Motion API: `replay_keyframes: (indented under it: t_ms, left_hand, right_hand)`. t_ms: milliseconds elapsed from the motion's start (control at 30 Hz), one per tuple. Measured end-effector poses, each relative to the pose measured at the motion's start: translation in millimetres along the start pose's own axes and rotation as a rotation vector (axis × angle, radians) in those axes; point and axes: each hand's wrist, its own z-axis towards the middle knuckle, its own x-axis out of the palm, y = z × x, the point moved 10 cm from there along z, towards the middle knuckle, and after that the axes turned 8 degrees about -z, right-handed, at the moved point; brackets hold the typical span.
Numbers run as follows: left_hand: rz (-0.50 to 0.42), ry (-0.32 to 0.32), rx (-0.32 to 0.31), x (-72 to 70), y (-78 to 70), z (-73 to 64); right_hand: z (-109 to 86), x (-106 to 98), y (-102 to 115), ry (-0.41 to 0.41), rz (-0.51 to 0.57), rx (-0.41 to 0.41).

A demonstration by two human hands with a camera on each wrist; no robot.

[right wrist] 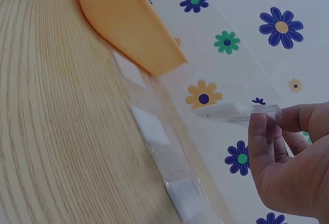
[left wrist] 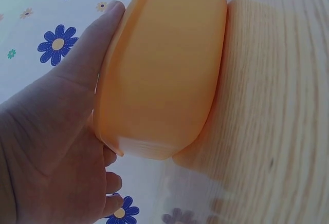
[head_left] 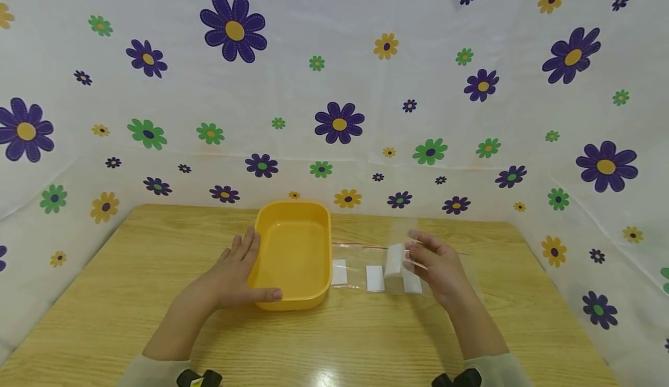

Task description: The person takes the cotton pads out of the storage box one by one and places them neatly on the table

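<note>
A yellow plastic basin (head_left: 299,304) stands on the wooden table. My left hand (head_left: 230,279) rests against its left side, fingers straight along the rim and thumb over the near edge. In the left wrist view the thumb lies along the rim of the basin (left wrist: 159,70). To the right of the basin, my right hand (head_left: 444,271) pinches a small clear plastic bag (right wrist: 226,112) between thumb and fingers, raised above the table. A white piece (head_left: 394,259) shows in that bag. Below it, several clear bags lie in a row, with white pieces (head_left: 374,278) inside.
The light wood table (head_left: 324,346) runs back to a white cloth backdrop (head_left: 292,85) printed with flowers, which also hangs at both sides. One bag end (head_left: 339,272) lies close against the basin's right wall. Red zip lines (head_left: 347,243) cross the bags' far ends.
</note>
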Motion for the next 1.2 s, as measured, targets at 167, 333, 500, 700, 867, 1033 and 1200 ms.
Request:
replay_keyframes:
  t_ms: [167, 333, 500, 700, 867, 1033, 1200]
  left_hand:
    - [0.025, -0.006, 0.006, -0.6, -0.1, 0.4]
    - [0.043, -0.009, 0.012, 0.5, 0.1, 1.4]
    - [0.059, -0.018, 0.019, 1.2, 1.0, 2.7]
    - [0.072, -0.024, 0.029, 0.0, -0.5, 3.8]
    - [0.061, -0.018, 0.029, 0.5, -1.7, 4.9]
    - [0.059, -0.022, 0.04, 1.4, -2.3, 5.8]
    - [0.053, -0.019, 0.031, 1.3, -2.3, 5.3]
  right_hand:
    - [-1.9, -11, -3, -0.01, 0.014, 0.013]
    - [-3.3, -22, -4, -0.018, 0.01, 0.014]
    - [-4.9, -38, -5, -0.024, -0.004, 0.001]
    - [-4.4, -59, -6, -0.022, 0.006, -0.004]
    - [-4.5, -79, -5, -0.032, 0.048, 0.013]
    - [-4.4, -98, -2, -0.043, 0.046, 0.045]
    - [-3.7, -114, -3, -0.038, 0.053, 0.07]
